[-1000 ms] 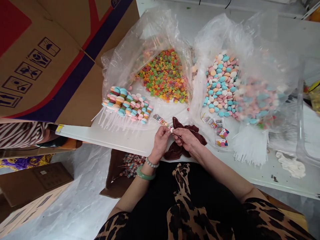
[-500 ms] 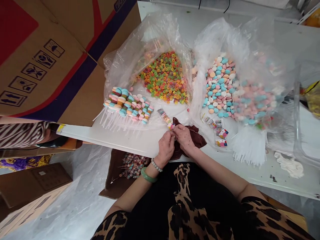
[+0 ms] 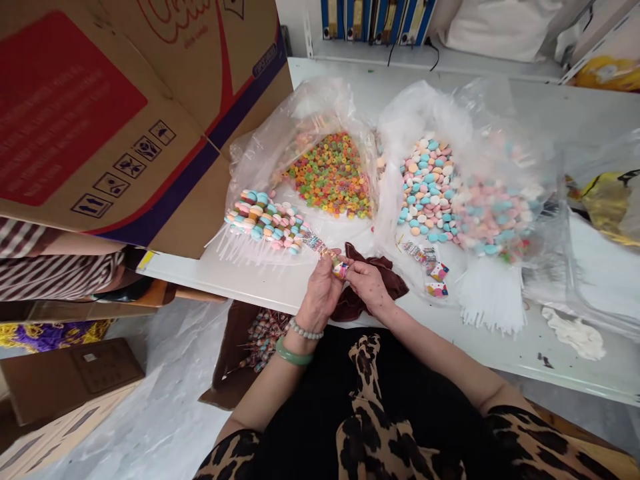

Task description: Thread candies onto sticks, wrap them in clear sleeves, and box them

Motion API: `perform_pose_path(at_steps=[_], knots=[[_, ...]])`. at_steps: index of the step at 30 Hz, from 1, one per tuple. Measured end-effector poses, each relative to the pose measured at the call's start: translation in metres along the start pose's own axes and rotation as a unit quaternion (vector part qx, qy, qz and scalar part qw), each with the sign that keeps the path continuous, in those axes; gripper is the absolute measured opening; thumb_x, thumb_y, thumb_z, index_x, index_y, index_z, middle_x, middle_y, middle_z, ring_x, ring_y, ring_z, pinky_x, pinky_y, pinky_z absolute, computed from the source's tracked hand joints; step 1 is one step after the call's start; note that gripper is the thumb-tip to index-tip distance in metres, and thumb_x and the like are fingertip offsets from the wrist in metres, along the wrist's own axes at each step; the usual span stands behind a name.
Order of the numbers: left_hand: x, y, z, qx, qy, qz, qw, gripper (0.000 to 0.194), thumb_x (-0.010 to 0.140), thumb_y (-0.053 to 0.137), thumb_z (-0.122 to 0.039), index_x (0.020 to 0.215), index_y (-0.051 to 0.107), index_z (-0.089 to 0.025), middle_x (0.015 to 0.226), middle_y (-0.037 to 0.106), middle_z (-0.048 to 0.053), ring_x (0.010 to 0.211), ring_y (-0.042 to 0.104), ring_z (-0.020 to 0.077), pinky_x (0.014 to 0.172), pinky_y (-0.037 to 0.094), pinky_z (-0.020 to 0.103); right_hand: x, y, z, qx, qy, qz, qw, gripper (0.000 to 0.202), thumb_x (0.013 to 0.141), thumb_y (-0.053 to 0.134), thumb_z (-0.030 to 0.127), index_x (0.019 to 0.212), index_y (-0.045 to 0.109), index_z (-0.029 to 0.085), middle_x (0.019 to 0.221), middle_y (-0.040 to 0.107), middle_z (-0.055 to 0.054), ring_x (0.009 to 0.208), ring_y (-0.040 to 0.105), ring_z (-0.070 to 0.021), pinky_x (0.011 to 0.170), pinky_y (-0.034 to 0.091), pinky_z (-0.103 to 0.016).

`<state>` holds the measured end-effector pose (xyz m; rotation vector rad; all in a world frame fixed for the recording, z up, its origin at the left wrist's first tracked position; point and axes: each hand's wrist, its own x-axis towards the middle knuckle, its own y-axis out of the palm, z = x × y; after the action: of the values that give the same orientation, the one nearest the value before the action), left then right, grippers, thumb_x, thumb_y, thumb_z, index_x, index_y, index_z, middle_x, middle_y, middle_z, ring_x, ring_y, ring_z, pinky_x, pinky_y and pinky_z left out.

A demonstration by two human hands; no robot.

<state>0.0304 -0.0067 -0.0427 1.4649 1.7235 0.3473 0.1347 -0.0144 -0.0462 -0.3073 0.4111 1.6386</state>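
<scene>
A narrow printed candy wrapper (image 3: 314,243) slants across the middle of the work, colourful at its lower end. My left hand (image 3: 323,288) is closed around that lower end. My right hand (image 3: 369,285) pinches the same end from the right; its fingertips partly hide what they grip. Beneath both hands lies a dark brown cloth (image 3: 390,275). Just to the left is a pile of candy skewers (image 3: 270,217) with pastel pieces and white sticks. More printed wrappers (image 3: 425,257) rest on plastic to the right.
Behind my hands stand a clear bag of ring gummies (image 3: 333,173) and a bag of pastel oval candies (image 3: 430,187). White sticks (image 3: 493,293) lie at right near a crumpled white cloth (image 3: 575,333). A large carton (image 3: 165,80) blocks the left; an open box (image 3: 225,353) sits below the table edge.
My left hand has turned and now wraps the wrapper's lower end, with the wrapper drawn closer to the skewer pile. My right hand has shifted to its right end. The camera view has tilted up.
</scene>
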Motion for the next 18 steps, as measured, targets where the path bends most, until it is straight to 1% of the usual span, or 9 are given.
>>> perform_pose_path(at_steps=[2,4,6,8,11,13,14,16,18], knots=[[-0.005,0.01,0.007,-0.013,0.036,-0.003,0.999,0.03,0.078,0.071,-0.042,0.092,0.063,-0.017,0.085,0.063,0.001,0.08,0.06,0.0099,0.087,0.048,0.026,0.003,0.0,-0.001,-0.004,-0.053,-0.049,0.997,0.024,0.07,0.069,0.043,0.079,0.068,0.022,0.066,0.062,0.002,0.07,0.056,-0.016,0.06,0.042,-0.025],[-0.009,0.019,0.009,-0.018,0.058,0.003,0.998,0.03,0.075,0.073,-0.041,0.09,0.063,-0.017,0.085,0.063,0.0,0.082,0.06,0.0094,0.089,0.047,0.025,0.005,0.001,-0.001,-0.009,-0.092,-0.082,0.992,0.027,0.072,0.067,0.047,0.079,0.069,0.021,0.073,0.065,0.001,0.077,0.057,-0.0175,0.065,0.044,-0.026],[-0.012,0.023,0.007,-0.005,0.053,0.022,0.998,0.031,0.074,0.074,-0.041,0.09,0.063,-0.017,0.087,0.064,0.001,0.084,0.061,0.0108,0.089,0.047,0.027,0.003,0.001,0.0,-0.018,-0.107,-0.09,0.99,0.03,0.074,0.065,0.05,0.072,0.066,0.02,0.07,0.062,0.0,0.076,0.056,-0.0175,0.064,0.043,-0.026],[-0.016,0.022,0.004,0.028,0.027,0.04,0.998,0.033,0.071,0.076,-0.041,0.089,0.063,-0.017,0.089,0.065,0.002,0.086,0.061,0.0123,0.085,0.048,0.028,-0.002,-0.001,0.002,-0.027,-0.122,-0.092,0.988,0.033,0.076,0.062,0.051,0.065,0.061,0.02,0.064,0.058,0.001,0.071,0.053,-0.0166,0.062,0.041,-0.026],[-0.022,0.013,0.003,0.103,-0.001,0.03,0.994,0.034,0.067,0.08,-0.04,0.081,0.06,-0.016,0.083,0.065,0.001,0.077,0.061,0.012,0.076,0.048,0.027,-0.013,-0.008,0.004,-0.049,-0.152,-0.092,0.983,0.033,0.079,0.059,0.048,0.061,0.056,0.021,0.061,0.053,0.002,0.065,0.049,-0.0143,0.059,0.039,-0.025],[-0.024,0.007,0.006,0.157,0.007,0.009,0.988,0.036,0.065,0.081,-0.041,0.075,0.058,-0.015,0.073,0.063,-0.001,0.067,0.059,0.0104,0.07,0.047,0.026,-0.023,-0.014,0.005,-0.065,-0.17,-0.078,0.98,0.027,0.08,0.058,0.043,0.065,0.057,0.021,0.062,0.053,0.003,0.063,0.047,-0.0132,0.059,0.038,-0.024],[-0.026,0.005,0.008,0.182,0.023,-0.001,0.983,0.037,0.065,0.081,-0.042,0.074,0.058,-0.015,0.07,0.062,-0.001,0.063,0.057,0.0096,0.068,0.046,0.026,-0.029,-0.016,0.005,-0.064,-0.17,-0.063,0.981,0.023,0.08,0.057,0.04,0.067,0.059,0.021,0.061,0.053,0.003,0.061,0.046,-0.0126,0.058,0.037,-0.024],[-0.03,0.003,0.011,0.233,0.077,-0.027,0.969,0.038,0.064,0.08,-0.041,0.079,0.057,-0.016,0.066,0.06,-0.003,0.059,0.055,0.0091,0.065,0.045,0.025,-0.04,-0.02,0.005,-0.03,-0.14,-0.021,0.989,0.015,0.077,0.056,0.036,0.073,0.06,0.021,0.057,0.05,0.005,0.054,0.042,-0.0111,0.052,0.034,-0.023],[-0.036,0.002,0.013,0.302,0.152,-0.052,0.94,0.041,0.065,0.08,-0.039,0.091,0.056,-0.018,0.065,0.06,-0.004,0.059,0.056,0.0108,0.064,0.043,0.025,-0.051,-0.022,0.006,0.032,-0.089,0.02,0.995,0.012,0.072,0.056,0.031,0.077,0.06,0.021,0.053,0.047,0.007,0.046,0.037,-0.0092,0.045,0.028,-0.022]])
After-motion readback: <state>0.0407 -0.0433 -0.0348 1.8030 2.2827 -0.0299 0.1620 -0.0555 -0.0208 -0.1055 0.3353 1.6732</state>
